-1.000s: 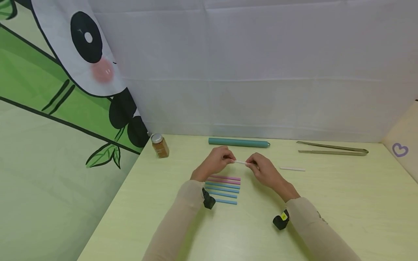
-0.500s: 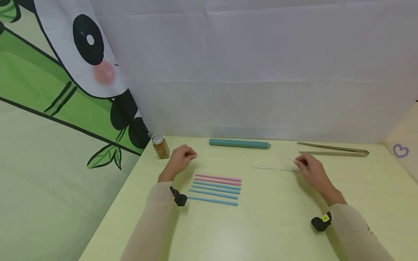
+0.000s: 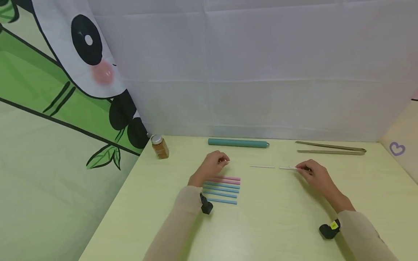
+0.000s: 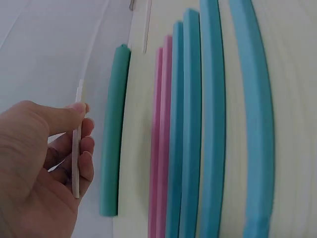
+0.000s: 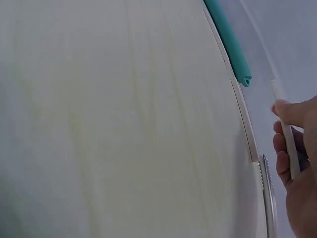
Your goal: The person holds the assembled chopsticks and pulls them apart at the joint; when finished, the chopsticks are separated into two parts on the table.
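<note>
My left hand (image 3: 212, 166) pinches a short, thin white stick (image 4: 76, 144) between thumb and fingers, above the rows of sticks. My right hand (image 3: 315, 174) pinches another short white stick (image 5: 289, 139), farther right. Two thin white sticks lie end to end on the table, a left one (image 3: 262, 166) and a right one (image 3: 285, 168); the right hand's fingertips overlap the right one's end in the head view. Beneath my left hand, two pink sticks (image 3: 232, 182) and several blue sticks (image 3: 225, 195) lie in parallel, their left ends partly hidden by that arm.
A teal tube (image 3: 238, 143) with a small loop at its end lies along the back of the table (image 3: 267, 232). Metal tongs (image 3: 333, 152) are at the back right. At the back left stands a jar (image 3: 160, 148) with a silver lid. A white cloth (image 3: 261, 72) hangs behind.
My hands, together on one white length a second ago, moved apart, each with a white piece. Since then the left has swung back right over the coloured sticks; the right has lowered slightly.
</note>
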The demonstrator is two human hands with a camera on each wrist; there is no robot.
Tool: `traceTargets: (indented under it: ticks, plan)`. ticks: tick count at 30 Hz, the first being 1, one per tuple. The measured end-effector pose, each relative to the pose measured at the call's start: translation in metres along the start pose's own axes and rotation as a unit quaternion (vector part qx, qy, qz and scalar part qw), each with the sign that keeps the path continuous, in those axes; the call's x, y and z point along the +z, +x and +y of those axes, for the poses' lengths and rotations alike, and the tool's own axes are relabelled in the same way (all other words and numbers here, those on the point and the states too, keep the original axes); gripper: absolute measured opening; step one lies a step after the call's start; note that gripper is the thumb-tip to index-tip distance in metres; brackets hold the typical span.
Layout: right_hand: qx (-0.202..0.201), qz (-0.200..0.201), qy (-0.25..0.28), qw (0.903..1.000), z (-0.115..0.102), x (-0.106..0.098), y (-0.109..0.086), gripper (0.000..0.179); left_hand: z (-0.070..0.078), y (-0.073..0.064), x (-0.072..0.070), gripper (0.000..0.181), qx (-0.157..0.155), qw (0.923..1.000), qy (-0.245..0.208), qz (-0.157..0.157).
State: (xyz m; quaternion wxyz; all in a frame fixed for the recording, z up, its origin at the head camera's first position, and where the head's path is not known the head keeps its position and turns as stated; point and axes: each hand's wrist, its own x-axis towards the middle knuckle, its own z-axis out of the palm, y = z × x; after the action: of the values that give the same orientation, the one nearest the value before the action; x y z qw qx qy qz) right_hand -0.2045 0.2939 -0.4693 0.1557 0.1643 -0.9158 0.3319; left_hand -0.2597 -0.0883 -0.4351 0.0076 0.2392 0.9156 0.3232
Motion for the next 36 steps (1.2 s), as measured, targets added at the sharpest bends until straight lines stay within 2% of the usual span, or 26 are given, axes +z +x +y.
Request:
traceTargets:
  ticks: [5,8,12,17,24,28,36]
  plan:
    - [0.019,-0.038,-0.003,0.9991,0.003,-0.005,-0.004,0.012,0.031,0.016,0.031,0.018,0.009,0.9989,-0.026,-0.039]
    - [0.021,-0.059,-0.008,0.9980,0.004,-0.003,-0.004,0.013,0.045,0.024,0.048,0.017,0.015,0.9983,-0.024,-0.052]
    - [0.016,-0.068,-0.006,0.9976,0.003,0.005,-0.001,0.014,0.057,0.035,0.069,0.017,0.011,0.9977,0.011,-0.066]
    - [0.021,-0.076,-0.003,0.9969,-0.001,0.012,0.001,0.015,0.065,0.043,0.089,0.020,-0.005,0.9962,0.046,-0.073]
    - [0.034,-0.072,-0.009,0.9968,0.000,0.014,0.004,0.015,0.068,0.049,0.102,0.015,-0.021,0.9979,0.048,-0.038]
    - [0.038,-0.068,-0.005,0.9969,0.000,0.013,0.005,0.013,0.071,0.051,0.104,0.014,-0.026,0.9980,0.048,-0.032]
    - [0.000,-0.067,-0.011,0.9977,0.001,0.013,0.003,0.015,0.080,0.051,0.107,0.016,-0.028,0.9969,0.065,-0.035]
